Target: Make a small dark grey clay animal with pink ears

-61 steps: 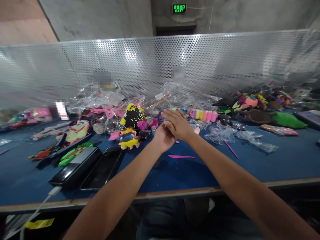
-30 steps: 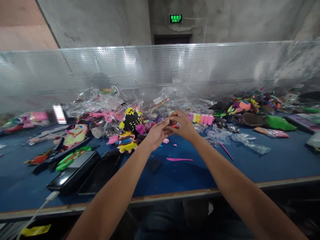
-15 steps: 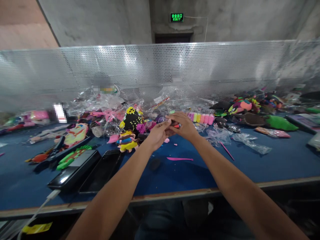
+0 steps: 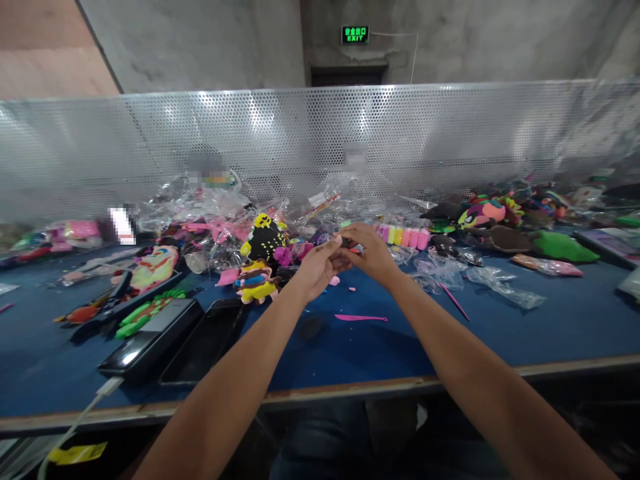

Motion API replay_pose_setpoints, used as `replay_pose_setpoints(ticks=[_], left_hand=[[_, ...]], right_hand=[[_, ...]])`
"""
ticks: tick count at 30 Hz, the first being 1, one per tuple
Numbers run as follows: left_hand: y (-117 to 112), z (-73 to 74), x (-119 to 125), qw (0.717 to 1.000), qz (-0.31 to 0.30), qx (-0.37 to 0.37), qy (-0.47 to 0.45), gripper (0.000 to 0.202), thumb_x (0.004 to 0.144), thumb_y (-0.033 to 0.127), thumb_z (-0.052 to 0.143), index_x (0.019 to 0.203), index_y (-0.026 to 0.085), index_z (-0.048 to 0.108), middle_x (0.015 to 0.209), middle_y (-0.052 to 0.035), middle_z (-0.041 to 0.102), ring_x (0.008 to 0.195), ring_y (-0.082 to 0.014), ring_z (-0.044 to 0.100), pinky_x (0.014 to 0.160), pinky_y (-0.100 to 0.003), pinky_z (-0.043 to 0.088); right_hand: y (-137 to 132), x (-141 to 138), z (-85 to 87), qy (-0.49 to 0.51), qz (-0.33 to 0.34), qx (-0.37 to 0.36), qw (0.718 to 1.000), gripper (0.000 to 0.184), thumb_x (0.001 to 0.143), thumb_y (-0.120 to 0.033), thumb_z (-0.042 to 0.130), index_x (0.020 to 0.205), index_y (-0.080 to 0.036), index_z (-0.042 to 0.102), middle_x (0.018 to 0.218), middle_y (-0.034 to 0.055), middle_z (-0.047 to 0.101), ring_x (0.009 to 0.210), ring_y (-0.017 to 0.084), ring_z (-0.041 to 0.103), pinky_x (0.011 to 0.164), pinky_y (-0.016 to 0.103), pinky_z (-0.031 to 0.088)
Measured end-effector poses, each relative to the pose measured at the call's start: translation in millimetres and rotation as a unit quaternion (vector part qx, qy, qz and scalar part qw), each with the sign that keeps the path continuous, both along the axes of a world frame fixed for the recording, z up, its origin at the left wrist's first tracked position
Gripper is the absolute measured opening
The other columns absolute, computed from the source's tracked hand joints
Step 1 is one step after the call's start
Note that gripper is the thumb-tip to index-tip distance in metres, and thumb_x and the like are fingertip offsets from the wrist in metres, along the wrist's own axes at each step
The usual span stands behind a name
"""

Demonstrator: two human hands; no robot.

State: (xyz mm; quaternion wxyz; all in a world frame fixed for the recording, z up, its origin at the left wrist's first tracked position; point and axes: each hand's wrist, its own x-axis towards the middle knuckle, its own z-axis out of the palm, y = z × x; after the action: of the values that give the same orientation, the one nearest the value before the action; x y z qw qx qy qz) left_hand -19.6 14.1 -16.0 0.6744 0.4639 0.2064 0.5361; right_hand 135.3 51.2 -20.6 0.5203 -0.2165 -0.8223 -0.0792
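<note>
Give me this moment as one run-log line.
left hand + right hand: together, holding small red piece, mostly hidden | blue tabletop: pink knife-shaped tool lying flat, untouched

And there's room at right, a broad blue lane along the bench (image 4: pixel 555 337) front! Between the forearms, the pink plastic knife (image 4: pixel 360 318) lies flat and low. Left side's blocked: black phone (image 4: pixel 207 340), chunky power bank (image 4: pixel 150 333). Ahead, the black-and-yellow figure (image 4: pixel 265 241) crowds in, the perforated metal panel (image 4: pixel 290 133) walling off the back.
</note>
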Motion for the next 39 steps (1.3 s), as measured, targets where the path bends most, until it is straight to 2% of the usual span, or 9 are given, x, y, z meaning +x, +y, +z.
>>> replay_pose_setpoints(ticks=[4, 6, 11, 17, 25, 30, 34, 39], left_hand=[[1.7, -1.0, -0.1, 1.000, 0.018, 0.009, 0.000, 0.027, 0.077, 0.039, 0.078, 0.088, 0.015, 0.071, 0.082, -0.0037, 0.074, 0.074, -0.0148, 0.069, 0.080, -0.030, 0.053], [4.2, -2.7, -0.5, 1.000, 0.025, 0.016, 0.009, 0.030, 0.077, 0.042, 0.077, 0.089, 0.015, 0.071, 0.084, -0.0046, 0.075, 0.075, -0.0150, 0.069, 0.080, -0.030, 0.052], [5.5, -4.5, -0.3, 0.999, 0.032, 0.014, 0.018, 0.032, 0.075, 0.043, 0.079, 0.086, 0.015, 0.071, 0.078, -0.0036, 0.073, 0.071, -0.0146, 0.068, 0.079, -0.030, 0.052], [-0.3, -0.1, 1.7, 0.999, 0.042, 0.010, 0.004, 0.027, 0.073, 0.037, 0.081, 0.083, 0.015, 0.069, 0.074, -0.0021, 0.072, 0.069, -0.0158, 0.068, 0.080, -0.033, 0.053], [-1.5, 6.6, 1.6, 0.999, 0.030, -0.039, -0.022, 0.023, 0.085, 0.037, 0.067, 0.083, 0.015, 0.068, 0.068, -0.0014, 0.069, 0.061, -0.0142, 0.064, 0.077, -0.032, 0.054], [-2.1, 4.5, 1.7, 0.999, 0.041, -0.004, -0.019, 0.014, 0.081, 0.028, 0.071, 0.085, 0.015, 0.068, 0.072, -0.0009, 0.070, 0.066, -0.0144, 0.065, 0.078, -0.032, 0.053], [-1.4, 3.3, 1.8, 0.999, 0.052, 0.011, 0.003, 0.022, 0.075, 0.033, 0.077, 0.087, 0.017, 0.068, 0.075, -0.0003, 0.071, 0.069, -0.0143, 0.066, 0.076, -0.031, 0.051], [1.0, 2.0, 2.3, 0.995, 0.090, 0.032, 0.042, 0.031, 0.064, 0.031, 0.085, 0.088, 0.017, 0.071, 0.079, -0.0003, 0.073, 0.071, -0.0127, 0.066, 0.072, -0.027, 0.049]], right_hand=[[-2.6, -1.1, 1.1, -0.015, -0.015, -0.012, 1.000, 0.027, 0.091, -0.035, 0.062, 0.116, -0.027, 0.065, 0.108, 0.0071, 0.069, 0.104, 0.025, 0.062, 0.093, 0.045, 0.050], [-2.2, -1.9, 0.8, -0.011, -0.017, -0.010, 1.000, 0.025, 0.092, -0.037, 0.061, 0.114, -0.027, 0.066, 0.106, 0.0070, 0.069, 0.102, 0.025, 0.062, 0.092, 0.045, 0.050], [-1.1, -2.4, 0.0, -0.003, -0.024, -0.002, 1.000, 0.021, 0.093, -0.039, 0.059, 0.107, -0.026, 0.067, 0.101, 0.0071, 0.069, 0.098, 0.025, 0.062, 0.089, 0.044, 0.051], [-1.2, -2.1, -0.5, -0.003, -0.031, -0.007, 0.999, 0.026, 0.093, -0.033, 0.059, 0.117, -0.027, 0.065, 0.106, 0.0070, 0.068, 0.104, 0.025, 0.061, 0.092, 0.045, 0.052], [-1.4, -2.3, 1.5, 0.019, -0.007, -0.037, 0.999, 0.024, 0.090, -0.033, 0.064, 0.114, -0.030, 0.067, 0.107, 0.0065, 0.066, 0.105, 0.024, 0.062, 0.094, 0.047, 0.053], [-1.2, -2.6, 1.4, 0.033, 0.006, -0.020, 0.999, 0.027, 0.088, -0.032, 0.067, 0.115, -0.027, 0.066, 0.109, 0.0081, 0.065, 0.108, 0.024, 0.060, 0.096, 0.047, 0.051], [0.8, -1.9, 0.1, 0.025, 0.005, -0.008, 1.000, 0.021, 0.088, -0.026, 0.066, 0.109, -0.025, 0.069, 0.109, 0.0089, 0.064, 0.107, 0.025, 0.060, 0.095, 0.045, 0.051], [1.9, -1.7, -1.0, 0.000, -0.016, -0.004, 1.000, 0.029, 0.085, -0.017, 0.065, 0.113, -0.027, 0.067, 0.110, 0.0075, 0.063, 0.110, 0.024, 0.058, 0.095, 0.043, 0.051]])
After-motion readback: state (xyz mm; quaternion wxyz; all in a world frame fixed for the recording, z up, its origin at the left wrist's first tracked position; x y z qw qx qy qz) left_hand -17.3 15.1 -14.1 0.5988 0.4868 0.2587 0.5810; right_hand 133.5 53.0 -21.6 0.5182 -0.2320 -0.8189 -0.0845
